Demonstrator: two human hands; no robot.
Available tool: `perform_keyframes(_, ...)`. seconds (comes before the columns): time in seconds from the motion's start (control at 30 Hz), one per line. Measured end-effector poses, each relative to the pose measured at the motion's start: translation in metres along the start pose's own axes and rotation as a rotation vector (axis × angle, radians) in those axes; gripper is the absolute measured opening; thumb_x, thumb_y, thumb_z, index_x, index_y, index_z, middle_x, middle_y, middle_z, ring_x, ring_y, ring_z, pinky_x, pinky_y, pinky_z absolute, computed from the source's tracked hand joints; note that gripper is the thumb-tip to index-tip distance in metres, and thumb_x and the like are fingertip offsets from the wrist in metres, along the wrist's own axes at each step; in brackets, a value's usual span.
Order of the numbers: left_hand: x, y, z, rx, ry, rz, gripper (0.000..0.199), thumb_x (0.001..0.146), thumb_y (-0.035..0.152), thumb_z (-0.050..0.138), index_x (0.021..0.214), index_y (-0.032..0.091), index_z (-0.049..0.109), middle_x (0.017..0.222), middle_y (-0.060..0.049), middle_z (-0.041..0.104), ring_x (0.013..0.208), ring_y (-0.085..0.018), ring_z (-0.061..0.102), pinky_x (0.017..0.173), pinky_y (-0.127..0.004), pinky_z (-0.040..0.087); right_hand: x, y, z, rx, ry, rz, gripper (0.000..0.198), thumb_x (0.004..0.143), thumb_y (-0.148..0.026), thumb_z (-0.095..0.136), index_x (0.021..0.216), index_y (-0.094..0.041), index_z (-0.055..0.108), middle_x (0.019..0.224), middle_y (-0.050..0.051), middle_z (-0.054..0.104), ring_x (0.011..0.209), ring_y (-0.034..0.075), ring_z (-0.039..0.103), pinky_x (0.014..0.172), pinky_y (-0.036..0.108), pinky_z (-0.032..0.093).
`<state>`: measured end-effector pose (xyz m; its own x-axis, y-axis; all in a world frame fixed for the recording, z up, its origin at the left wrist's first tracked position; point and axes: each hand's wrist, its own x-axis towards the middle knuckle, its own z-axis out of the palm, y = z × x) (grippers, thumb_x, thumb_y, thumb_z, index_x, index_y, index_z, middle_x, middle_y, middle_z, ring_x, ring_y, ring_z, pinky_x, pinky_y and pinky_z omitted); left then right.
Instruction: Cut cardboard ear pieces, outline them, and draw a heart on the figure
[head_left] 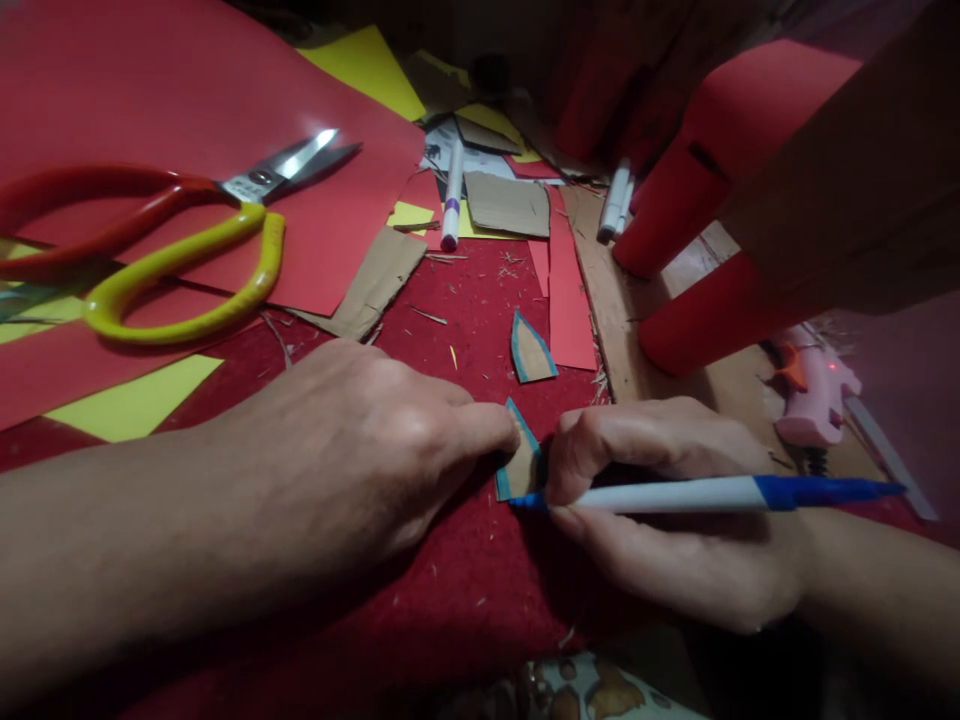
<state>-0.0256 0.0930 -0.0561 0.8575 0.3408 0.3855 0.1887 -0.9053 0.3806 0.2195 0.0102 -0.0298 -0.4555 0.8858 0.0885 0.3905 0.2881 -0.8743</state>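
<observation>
A small pointed cardboard piece (520, 468) with blue-coloured edges lies on the red surface. The curled fingers of my left hand (397, 440) hold it down, one fingertip pressing on its left side. Pinched in my right hand (667, 510) is a white felt-tip pen with blue ends (675, 495); its blue tip meets the piece's lower edge. Just above lies a second pointed cardboard piece (534, 350), also bordered in blue.
Scissors (259, 185) with red and yellow handles rest on red paper (187, 80) at left. A purple-banded marker (452, 195) and cardboard scrap (510, 205) lie behind. Red paper tubes (697, 315) and a pink glue gun (814, 395) are at right.
</observation>
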Motion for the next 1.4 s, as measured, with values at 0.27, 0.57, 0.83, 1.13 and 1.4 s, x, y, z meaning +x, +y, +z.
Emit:
perform_keyframes(0.27,0.001,0.006,-0.008,0.014,-0.005,0.001,0.046,0.106,0.008,0.038,0.089,0.025,0.077,0.064,0.006,0.066,0.043,-0.012,0.054,0.044,-0.031,0.034,0.002,0.002,0.0,0.017,0.004,-0.046,0.018,0.091,-0.008,0.074,0.085,-0.022,0.065,0.072,-0.001,0.072,0.057,0.011,0.064,0.052,0.02,0.052)
perform_keyframes(0.57,-0.002,0.001,-0.007,0.026,-0.023,0.028,0.042,0.106,0.005,0.039,0.09,0.024,0.073,0.064,0.006,0.065,0.044,-0.012,0.053,0.044,-0.03,0.031,0.001,0.003,-0.001,0.01,0.019,-0.044,0.017,0.093,-0.01,0.076,0.087,-0.023,0.067,0.072,0.0,0.074,0.057,0.013,0.067,0.051,0.022,0.054)
perform_keyframes(0.83,-0.001,0.0,-0.002,0.028,-0.005,0.017,0.041,0.104,0.007,0.042,0.088,0.026,0.074,0.063,0.007,0.066,0.042,-0.013,0.052,0.043,-0.033,0.032,0.002,-0.002,0.003,0.022,0.032,0.029,0.017,0.09,-0.008,0.075,0.083,-0.021,0.067,0.072,-0.001,0.073,0.057,0.011,0.064,0.052,0.019,0.051)
perform_keyframes(1.13,0.001,0.003,-0.005,0.013,-0.043,0.0,0.036,0.097,0.003,0.045,0.085,0.024,0.073,0.062,0.004,0.066,0.041,-0.014,0.054,0.042,-0.034,0.031,0.001,-0.003,-0.003,0.063,0.038,0.07,0.018,0.091,-0.009,0.075,0.082,-0.022,0.066,0.071,-0.001,0.072,0.06,0.014,0.067,0.055,0.023,0.053)
perform_keyframes(1.4,0.004,0.006,-0.01,-0.003,-0.046,-0.018,0.039,0.101,0.005,0.044,0.088,0.024,0.076,0.062,0.005,0.066,0.041,-0.014,0.055,0.042,-0.033,0.032,-0.003,-0.007,0.001,0.075,0.115,0.153,0.017,0.088,-0.009,0.074,0.081,-0.023,0.066,0.071,-0.001,0.071,0.061,0.015,0.066,0.057,0.027,0.052)
